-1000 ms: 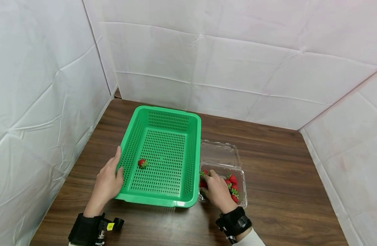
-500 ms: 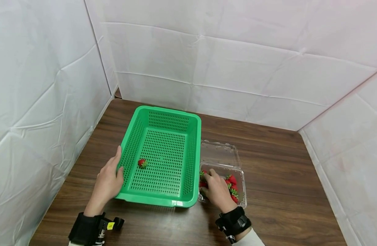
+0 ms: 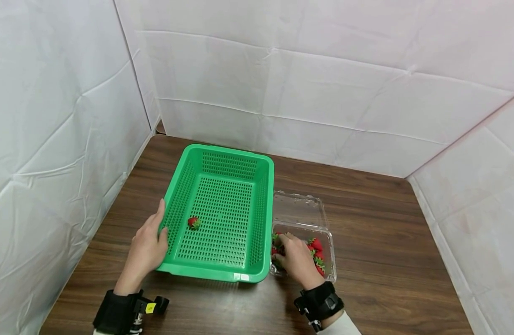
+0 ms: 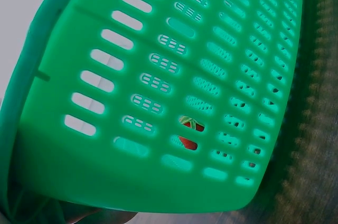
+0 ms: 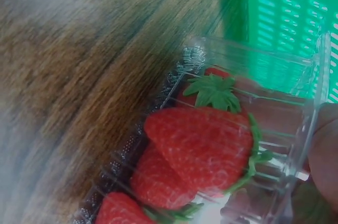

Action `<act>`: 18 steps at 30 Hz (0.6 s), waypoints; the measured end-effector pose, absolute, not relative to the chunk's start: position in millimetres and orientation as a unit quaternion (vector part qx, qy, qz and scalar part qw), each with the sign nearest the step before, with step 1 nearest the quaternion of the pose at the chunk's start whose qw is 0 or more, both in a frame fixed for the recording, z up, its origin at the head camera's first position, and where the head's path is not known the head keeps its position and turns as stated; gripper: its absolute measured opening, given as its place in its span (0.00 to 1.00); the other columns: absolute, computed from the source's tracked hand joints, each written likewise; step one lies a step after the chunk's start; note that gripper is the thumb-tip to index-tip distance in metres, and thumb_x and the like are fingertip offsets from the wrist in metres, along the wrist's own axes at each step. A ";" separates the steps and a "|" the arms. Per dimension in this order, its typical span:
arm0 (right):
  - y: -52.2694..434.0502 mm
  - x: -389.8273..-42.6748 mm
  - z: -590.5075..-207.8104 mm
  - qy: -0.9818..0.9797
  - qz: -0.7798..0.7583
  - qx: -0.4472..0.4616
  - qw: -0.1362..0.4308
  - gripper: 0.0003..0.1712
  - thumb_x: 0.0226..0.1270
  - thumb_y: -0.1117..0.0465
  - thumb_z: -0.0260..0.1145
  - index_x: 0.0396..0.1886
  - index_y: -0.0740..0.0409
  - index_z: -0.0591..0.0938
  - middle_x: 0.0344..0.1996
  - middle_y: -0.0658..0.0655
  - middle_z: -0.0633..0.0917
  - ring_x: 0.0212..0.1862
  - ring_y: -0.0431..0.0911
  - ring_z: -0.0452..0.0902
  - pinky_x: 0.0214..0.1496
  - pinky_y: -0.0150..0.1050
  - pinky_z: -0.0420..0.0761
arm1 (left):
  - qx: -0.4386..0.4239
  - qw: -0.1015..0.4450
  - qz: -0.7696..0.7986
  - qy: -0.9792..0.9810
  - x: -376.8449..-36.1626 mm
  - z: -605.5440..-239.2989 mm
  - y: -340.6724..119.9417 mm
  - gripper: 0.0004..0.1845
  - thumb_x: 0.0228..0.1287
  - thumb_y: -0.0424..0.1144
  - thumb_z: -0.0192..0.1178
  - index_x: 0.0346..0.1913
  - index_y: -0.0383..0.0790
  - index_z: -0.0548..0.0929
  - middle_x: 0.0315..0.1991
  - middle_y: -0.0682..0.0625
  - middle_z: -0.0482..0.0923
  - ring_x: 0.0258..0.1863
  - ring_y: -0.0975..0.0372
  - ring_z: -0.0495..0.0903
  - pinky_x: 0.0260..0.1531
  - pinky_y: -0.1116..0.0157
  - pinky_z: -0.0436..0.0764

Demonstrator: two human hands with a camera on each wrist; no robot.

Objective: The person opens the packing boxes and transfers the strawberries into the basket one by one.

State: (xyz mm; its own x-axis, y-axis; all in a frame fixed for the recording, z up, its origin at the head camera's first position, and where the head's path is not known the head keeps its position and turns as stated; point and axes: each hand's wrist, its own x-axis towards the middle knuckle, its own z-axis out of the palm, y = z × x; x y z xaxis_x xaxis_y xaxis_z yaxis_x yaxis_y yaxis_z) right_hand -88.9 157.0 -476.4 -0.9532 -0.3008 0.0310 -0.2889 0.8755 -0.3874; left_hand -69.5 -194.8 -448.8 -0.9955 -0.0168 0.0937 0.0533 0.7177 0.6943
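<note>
1. Left hand (image 3: pixel 147 249): fingers curled over the near-left rim of the green basket (image 3: pixel 223 274), gripping it.
2. Lone strawberry (image 3: pixel 193 222): on the basket floor, left side.
3. Right hand (image 3: pixel 297 260): inside the clear clamshell (image 3: pixel 300 209) among strawberries (image 3: pixel 317 244); fingers bent, apparently pinching one, though the grip is hidden.
4. Table (image 3: pixel 378 218): wood-grain.

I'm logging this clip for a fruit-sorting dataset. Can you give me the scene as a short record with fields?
left hand: grips the near-left rim of the green basket
right hand: in the clear clamshell box, fingers among strawberries; grip hidden
basket contents: one strawberry
box lid: open, lying behind
surface: wooden table
</note>
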 end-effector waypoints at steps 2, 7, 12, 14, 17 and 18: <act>157.7 -88.9 -476.3 0.968 -0.201 -0.149 0.017 0.14 0.50 0.63 0.77 0.36 0.55 0.83 0.31 0.52 0.82 0.32 0.43 0.77 0.34 0.36 0.74 | -0.009 0.044 -0.376 -0.926 -69.4 -448.5 -194.9 0.37 0.70 0.26 0.47 0.77 0.38 0.44 0.66 0.27 0.64 0.54 0.34 0.74 0.46 0.38 0.74; 159.7 -88.3 -474.4 0.968 -0.200 -0.150 0.012 0.16 0.50 0.62 0.77 0.40 0.57 0.85 0.35 0.54 0.82 0.34 0.44 0.78 0.34 0.36 0.75 | -0.007 0.043 -0.375 -0.926 -69.3 -448.6 -195.0 0.37 0.70 0.26 0.47 0.77 0.39 0.44 0.66 0.27 0.64 0.54 0.34 0.75 0.45 0.38 0.75; 161.9 -86.2 -469.7 0.969 -0.191 -0.158 -0.002 0.17 0.52 0.61 0.76 0.43 0.57 0.86 0.39 0.55 0.82 0.34 0.44 0.78 0.34 0.36 0.75 | -0.007 0.044 -0.373 -0.927 -69.3 -448.6 -195.1 0.37 0.70 0.26 0.47 0.77 0.38 0.45 0.66 0.27 0.65 0.52 0.35 0.76 0.44 0.39 0.75; 162.7 -85.4 -467.4 0.968 -0.195 -0.157 -0.004 0.16 0.53 0.61 0.76 0.43 0.56 0.86 0.39 0.54 0.81 0.32 0.41 0.75 0.33 0.35 0.74 | -0.007 0.042 -0.373 -0.927 -69.3 -448.6 -195.1 0.37 0.70 0.26 0.47 0.77 0.39 0.45 0.66 0.27 0.65 0.52 0.35 0.76 0.43 0.39 0.75; 163.6 -84.5 -463.6 0.967 -0.205 -0.150 -0.005 0.15 0.54 0.61 0.75 0.43 0.56 0.86 0.37 0.53 0.80 0.29 0.38 0.70 0.32 0.32 0.71 | -0.005 0.041 -0.373 -0.927 -69.1 -448.5 -195.1 0.37 0.70 0.26 0.47 0.77 0.39 0.44 0.66 0.27 0.64 0.51 0.35 0.76 0.43 0.39 0.75; 163.9 -84.3 -462.2 0.967 -0.207 -0.148 -0.006 0.15 0.53 0.61 0.75 0.42 0.56 0.86 0.37 0.52 0.80 0.29 0.38 0.69 0.31 0.32 0.70 | -0.005 0.041 -0.373 -0.927 -69.1 -448.4 -195.0 0.37 0.70 0.26 0.47 0.77 0.39 0.44 0.66 0.27 0.64 0.51 0.35 0.76 0.43 0.39 0.76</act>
State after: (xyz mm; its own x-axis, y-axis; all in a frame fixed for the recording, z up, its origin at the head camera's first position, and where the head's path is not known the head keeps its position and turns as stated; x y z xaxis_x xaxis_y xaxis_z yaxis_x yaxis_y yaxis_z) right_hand -84.3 163.9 -462.2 -0.9560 -0.2840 0.0738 -0.2893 0.8702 -0.3988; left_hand -69.1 -195.0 -448.4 -0.9965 -0.0212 0.0808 0.0407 0.7218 0.6909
